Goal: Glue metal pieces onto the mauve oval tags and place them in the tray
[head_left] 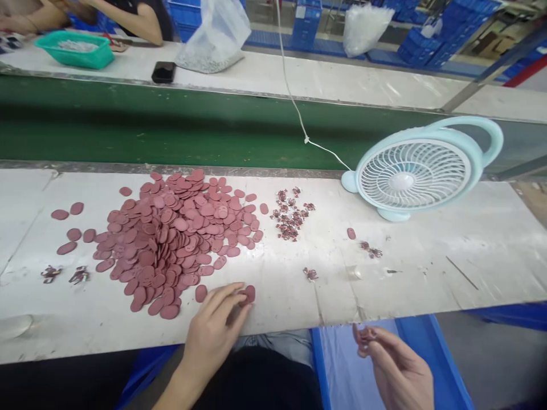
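At the table's front edge, my left hand (220,316) has its fingertips closed on a reddish-brown oval piece (250,293). My right hand (395,359) pinches a small reddish-brown part with shiny bits (365,337) above a blue bin. Left of centre lies a large heap of flat oval pieces (188,222), and one loose oval (201,293) is beside my left fingers. A cluster of small brown-and-metal parts (290,216) sits right of the heap. One similar part (310,274) lies between my hands and the cluster.
A light-blue fan (401,181) stands at the right, its white cord running up. Below the table edge is the blue bin (444,359). Across the green belt (171,125) are a teal basket (77,54), a dark phone (163,72), a plastic bag (213,40) and people's arms.
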`<state>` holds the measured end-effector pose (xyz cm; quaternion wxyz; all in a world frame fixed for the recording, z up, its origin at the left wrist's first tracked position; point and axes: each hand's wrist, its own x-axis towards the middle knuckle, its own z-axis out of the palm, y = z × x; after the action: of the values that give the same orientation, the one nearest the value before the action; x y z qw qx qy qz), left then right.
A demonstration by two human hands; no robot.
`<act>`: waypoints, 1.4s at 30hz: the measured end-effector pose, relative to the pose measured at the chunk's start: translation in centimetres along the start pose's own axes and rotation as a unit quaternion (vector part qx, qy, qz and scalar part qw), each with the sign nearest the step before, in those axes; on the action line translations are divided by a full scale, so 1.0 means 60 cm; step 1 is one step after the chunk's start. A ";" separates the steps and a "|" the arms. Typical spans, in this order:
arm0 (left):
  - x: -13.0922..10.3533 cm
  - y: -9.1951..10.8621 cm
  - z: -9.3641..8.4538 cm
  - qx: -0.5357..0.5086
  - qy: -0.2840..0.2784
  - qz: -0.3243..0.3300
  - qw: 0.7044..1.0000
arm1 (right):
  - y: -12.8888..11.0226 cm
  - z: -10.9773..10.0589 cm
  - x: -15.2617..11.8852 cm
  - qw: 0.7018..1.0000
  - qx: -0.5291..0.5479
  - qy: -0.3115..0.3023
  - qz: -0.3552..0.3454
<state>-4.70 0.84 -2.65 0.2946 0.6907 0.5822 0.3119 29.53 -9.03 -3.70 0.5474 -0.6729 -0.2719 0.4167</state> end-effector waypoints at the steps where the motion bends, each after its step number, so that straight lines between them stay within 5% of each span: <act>1: 0.008 -0.004 -0.002 0.029 -0.008 0.008 1.000 | 0.010 -0.032 0.005 0.999 -0.013 0.040 -0.016; 7: 0.016 -0.014 -0.003 -0.021 -0.077 -0.098 0.992 | 0.104 -0.172 0.037 0.967 -0.162 0.194 -0.013; 12: 0.022 -0.010 -0.015 -0.202 -0.038 -0.176 0.963 | 0.211 -0.207 0.086 0.944 -0.286 0.147 0.079; 17: 0.030 0.041 -0.021 -0.354 -0.024 -0.255 0.900 | 0.266 -0.211 0.127 0.910 -0.393 0.089 0.096; 24: 0.029 0.065 -0.013 -0.475 -0.024 -0.379 0.794 | 0.283 -0.213 0.145 0.869 -0.482 0.064 0.098; 29: 0.026 0.054 -0.007 -0.532 -0.067 -0.388 0.750 | 0.280 -0.209 0.148 0.857 -0.502 0.051 0.107; 37: 0.021 0.054 0.002 -0.544 -0.059 -0.403 0.733 | 0.257 -0.191 0.149 0.885 -0.439 0.077 0.133; 42: 0.021 0.063 -0.012 -0.562 -0.038 -0.417 0.713 | 0.207 -0.176 0.141 0.925 -0.322 0.164 0.119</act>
<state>-2.72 1.58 0.82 0.7507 0.0958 0.5168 0.4002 41.74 -10.62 -17.32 0.2842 -0.8993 -0.2159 0.2526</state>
